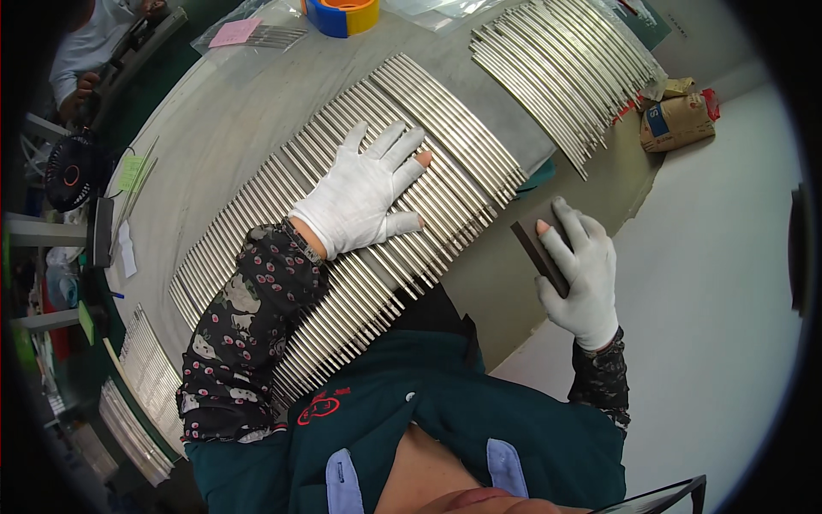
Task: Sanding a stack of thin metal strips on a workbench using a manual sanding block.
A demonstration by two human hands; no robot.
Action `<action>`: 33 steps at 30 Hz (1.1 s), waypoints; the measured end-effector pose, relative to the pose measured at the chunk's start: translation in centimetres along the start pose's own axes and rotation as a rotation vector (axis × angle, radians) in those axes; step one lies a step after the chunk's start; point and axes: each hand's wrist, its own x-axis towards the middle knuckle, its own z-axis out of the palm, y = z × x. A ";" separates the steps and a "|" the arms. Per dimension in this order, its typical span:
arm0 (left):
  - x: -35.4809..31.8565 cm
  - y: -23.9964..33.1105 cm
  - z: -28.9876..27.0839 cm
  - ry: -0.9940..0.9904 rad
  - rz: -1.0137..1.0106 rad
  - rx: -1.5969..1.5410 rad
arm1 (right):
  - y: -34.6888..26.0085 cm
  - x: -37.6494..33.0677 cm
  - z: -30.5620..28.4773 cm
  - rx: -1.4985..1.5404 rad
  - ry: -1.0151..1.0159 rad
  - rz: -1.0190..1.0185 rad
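Slim shiny metal rods [467, 141] lie side by side in a long row along the near side of the table. My left hand [364, 197], in a white glove with bare fingertips showing, rests flat across the middle of this row with its fingers spread. Off the table's edge to the right, my right hand [586, 283] wears a similar glove. It grips a dark, straight-edged flat bar [535, 253] held apart from the rod ends; the fingers hide part of the bar.
Another batch of rods [556, 73] lies at the far right of the grey table [231, 128]. A blue and yellow tape roll [342, 17] stands at the back. Beyond the right edge sits a brown paper bag [681, 122]. A black fan [72, 171] and a person [86, 51] are at left.
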 end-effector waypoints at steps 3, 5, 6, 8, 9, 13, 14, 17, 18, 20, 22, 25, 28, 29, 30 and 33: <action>-0.3 0.0 -0.1 -0.021 0.001 0.017 | -0.4 0.3 0.6 0.036 -0.014 -0.024; -0.4 0.0 0.0 -0.019 0.004 0.019 | -0.5 1.0 0.8 0.034 -0.015 -0.043; -0.5 0.0 -0.1 -0.014 0.004 0.024 | -0.6 1.4 0.8 0.032 -0.011 -0.065; -0.6 0.0 -0.2 -0.025 -0.002 0.023 | -0.9 2.0 1.1 0.034 -0.019 -0.088; -0.7 0.0 -0.2 -0.034 -0.006 0.021 | -1.1 2.5 1.3 0.033 -0.025 -0.109; -0.6 0.0 -0.2 -0.027 0.001 0.029 | -1.6 5.2 3.1 -0.043 0.003 -0.194; -0.6 -0.1 -0.3 -0.017 0.004 0.012 | -1.9 6.2 3.4 -0.043 0.001 -0.188; -0.7 0.0 -0.2 -0.024 0.007 -0.009 | -2.3 7.5 3.9 -0.017 -0.024 -0.186; -1.1 -0.1 -0.4 -0.030 -0.017 -0.006 | -1.7 6.9 3.5 -0.012 -0.019 -0.205; -0.7 -0.2 -0.1 -0.016 -0.021 0.000 | -0.6 4.6 2.7 -0.024 -0.049 -0.248; -0.5 0.2 -0.5 -0.030 0.003 -0.005 | -1.7 4.8 2.4 -0.068 -0.028 -0.225; -0.7 0.1 -0.2 0.005 0.014 -0.017 | -2.8 7.5 3.7 -0.062 0.008 -0.180; -0.8 0.0 -0.3 -0.004 -0.008 -0.019 | -1.5 5.0 2.3 -0.051 -0.029 -0.232; -0.8 -0.1 -0.2 -0.004 -0.001 -0.006 | -1.1 3.8 1.3 -0.088 -0.089 -0.218; -0.8 0.0 -0.1 -0.008 0.005 0.007 | -0.9 2.6 0.6 -0.068 -0.085 -0.172; -1.2 -0.1 0.1 0.028 0.017 0.024 | -0.4 0.8 0.2 -0.036 -0.006 -0.109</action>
